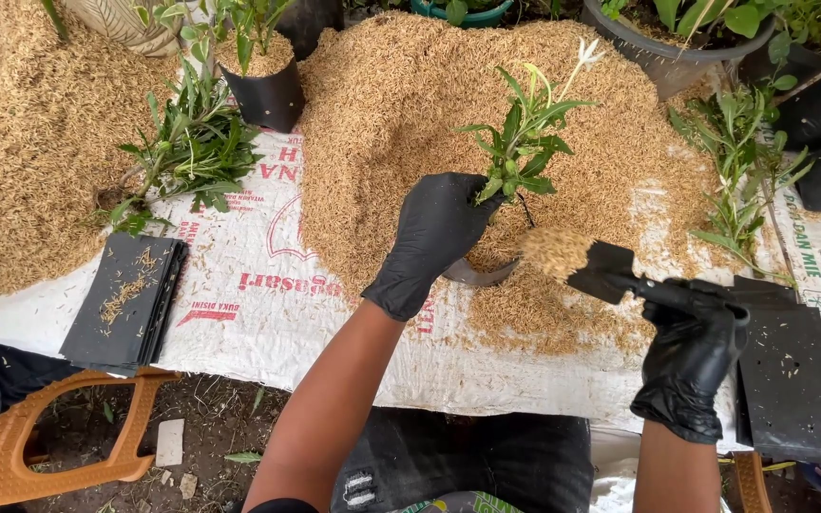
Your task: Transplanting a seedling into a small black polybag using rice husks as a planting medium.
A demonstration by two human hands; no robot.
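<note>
Black-gloved, the left hand closes around a leafy green cutting and the rim of a small black grow bag, which sits half-sunk at the near edge of a tan heap of rice husk. The right hand, also gloved, grips the handle of a black scoop heaped with husk and held just beside the bag's mouth. The cutting looks light and easily bruised, best held low on the stem; the thin plastic bag is floppy and needs support at the rim, while the dry husk is loose and spills readily. Around them, 1 filled bag stands upper left, loose cuttings lie on a white woven sack, and flat black bags are stacked left.
</note>
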